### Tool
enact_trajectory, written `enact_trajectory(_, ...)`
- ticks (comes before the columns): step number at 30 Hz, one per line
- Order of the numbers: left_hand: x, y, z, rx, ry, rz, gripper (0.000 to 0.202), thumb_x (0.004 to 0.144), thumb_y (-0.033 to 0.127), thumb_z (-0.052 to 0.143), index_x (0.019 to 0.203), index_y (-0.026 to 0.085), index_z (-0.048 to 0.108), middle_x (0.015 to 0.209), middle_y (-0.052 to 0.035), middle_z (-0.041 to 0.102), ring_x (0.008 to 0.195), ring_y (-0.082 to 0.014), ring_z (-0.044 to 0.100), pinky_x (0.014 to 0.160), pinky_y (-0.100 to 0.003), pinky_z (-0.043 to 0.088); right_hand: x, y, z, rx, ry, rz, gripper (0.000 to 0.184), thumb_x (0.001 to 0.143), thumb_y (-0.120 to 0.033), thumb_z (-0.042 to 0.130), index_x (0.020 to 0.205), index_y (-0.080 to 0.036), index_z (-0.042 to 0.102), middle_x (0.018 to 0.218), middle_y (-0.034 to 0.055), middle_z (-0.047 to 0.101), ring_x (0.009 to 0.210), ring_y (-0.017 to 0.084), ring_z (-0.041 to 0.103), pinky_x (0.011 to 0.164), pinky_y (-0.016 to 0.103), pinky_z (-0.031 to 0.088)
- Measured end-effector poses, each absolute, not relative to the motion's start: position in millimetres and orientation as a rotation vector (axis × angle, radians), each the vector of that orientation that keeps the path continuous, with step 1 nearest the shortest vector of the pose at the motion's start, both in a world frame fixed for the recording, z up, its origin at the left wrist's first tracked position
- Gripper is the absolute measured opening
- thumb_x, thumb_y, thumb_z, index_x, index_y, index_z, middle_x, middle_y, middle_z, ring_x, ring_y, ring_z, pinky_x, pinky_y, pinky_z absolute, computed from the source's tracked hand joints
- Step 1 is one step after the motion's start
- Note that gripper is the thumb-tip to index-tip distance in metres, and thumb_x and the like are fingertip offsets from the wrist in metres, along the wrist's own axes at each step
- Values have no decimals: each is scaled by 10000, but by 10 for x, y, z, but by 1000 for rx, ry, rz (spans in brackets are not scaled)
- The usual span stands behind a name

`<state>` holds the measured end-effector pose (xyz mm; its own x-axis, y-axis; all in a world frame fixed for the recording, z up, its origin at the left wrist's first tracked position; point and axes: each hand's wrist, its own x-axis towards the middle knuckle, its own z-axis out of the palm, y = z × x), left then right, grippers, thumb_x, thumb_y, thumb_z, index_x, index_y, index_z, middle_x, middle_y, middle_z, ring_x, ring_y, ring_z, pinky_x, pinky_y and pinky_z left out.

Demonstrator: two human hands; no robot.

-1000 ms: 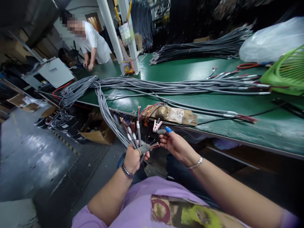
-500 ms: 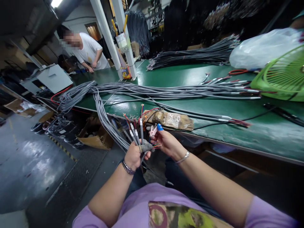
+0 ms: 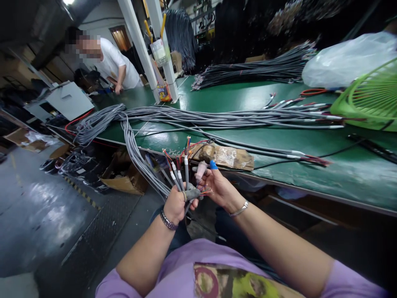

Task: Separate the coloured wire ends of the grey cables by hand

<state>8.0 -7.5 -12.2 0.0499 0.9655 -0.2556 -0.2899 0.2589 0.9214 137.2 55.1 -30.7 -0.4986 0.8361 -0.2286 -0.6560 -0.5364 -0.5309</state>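
Observation:
My left hand (image 3: 176, 205) is closed round several grey cables (image 3: 186, 169), whose white-sleeved ends fan upward with thin coloured wires (image 3: 188, 142) sticking out. A grey cover sits on its thumb (image 3: 192, 193). Beside that thumb, bare orange and red wire ends (image 3: 207, 192) point right. Just to the right, my right hand (image 3: 223, 189) has its fingers curled in at thin wires (image 3: 200, 183) above the left thumb. It wears a blue cover (image 3: 213, 164) on the thumb, and a pinkish wrap (image 3: 202, 169) shows at a fingertip. The exact pinch point is partly hidden.
A worn wooden block (image 3: 229, 157) lies at the edge of the green table (image 3: 279, 140). Long grey cables (image 3: 186, 116) stretch across it, with black cables (image 3: 248, 73) behind. A green fan (image 3: 369, 99) stands right. A person in white (image 3: 114, 66) works at the far left.
My right hand has shifted slightly right, and its pink-wrapped finger has turned and straightened beside the thumb. My left hand keeps its hold on the cables, moving slightly. The co-worker's arm has moved.

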Motion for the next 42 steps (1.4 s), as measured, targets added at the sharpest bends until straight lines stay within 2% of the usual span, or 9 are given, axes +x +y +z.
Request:
enact_trajectory(3, 117, -156, -139, 795, 1139, 1209, 238, 607, 293, 740, 586, 143, 556, 406, 12, 548, 333, -74, 453, 344, -175, 329, 1399, 539, -305, -586, -483, 2124, 377, 763, -569, 639, 763, -193, 610, 686, 0, 641, 555, 100, 549, 531, 235, 464)
enact_trajectory(8, 201, -211, -114, 771, 1198, 1365, 258, 610, 329, 749, 586, 141, 573, 429, 11, 564, 358, -72, 470, 361, -174, 351, 1383, 508, -259, -602, -588, 2049, 303, 687, -441, 758, 762, -170, 646, 612, -14, 606, 531, 98, 508, 509, 228, 425)
enact_trajectory(15, 290, -158, -78, 772, 1243, 1380, 277, 604, 362, 745, 575, 138, 585, 426, 9, 557, 367, -74, 469, 375, -185, 356, 1331, 496, -273, -613, -584, 1963, 397, 717, -560, 691, 722, -163, 667, 618, 16, 619, 543, 117, 506, 517, 258, 423)
enact_trajectory(20, 327, -138, -88, 750, 1256, 1386, 275, 597, 363, 746, 589, 139, 587, 433, 7, 562, 373, -82, 480, 378, -190, 359, 1293, 530, -303, -586, -564, 2026, 437, 727, -625, 636, 706, -189, 665, 628, 30, 632, 540, 137, 519, 512, 279, 449)
enact_trajectory(28, 353, -104, -146, 772, 1258, 1382, 271, 612, 348, 733, 557, 137, 572, 428, 5, 555, 369, -79, 471, 382, -194, 360, 1257, 565, -324, -640, -428, 2043, 379, 710, -575, 688, 711, -198, 655, 623, 13, 636, 532, 136, 528, 501, 276, 464)
enact_trajectory(32, 346, -100, -176, 777, 1254, 1374, 275, 616, 347, 730, 550, 139, 563, 425, 6, 551, 365, -78, 465, 379, -195, 359, 1246, 546, -336, -609, -422, 2071, 424, 713, -616, 658, 722, -192, 646, 629, 12, 631, 524, 126, 521, 505, 270, 455)
enact_trajectory(37, 328, -134, -160, 764, 1255, 1367, 272, 611, 360, 735, 583, 144, 571, 429, 12, 552, 377, -86, 484, 383, -193, 368, 1243, 516, -326, -535, -385, 2087, 419, 718, -598, 666, 646, -192, 591, 740, 15, 670, 582, 114, 549, 563, 263, 478)
enact_trajectory(42, 292, -218, -149, 774, 1268, 1363, 300, 604, 394, 749, 596, 146, 581, 438, 11, 558, 380, -84, 486, 390, -193, 369, 1294, 500, -289, -577, -471, 2074, 293, 750, -482, 695, 724, -196, 637, 756, 8, 679, 580, 104, 554, 583, 256, 485)
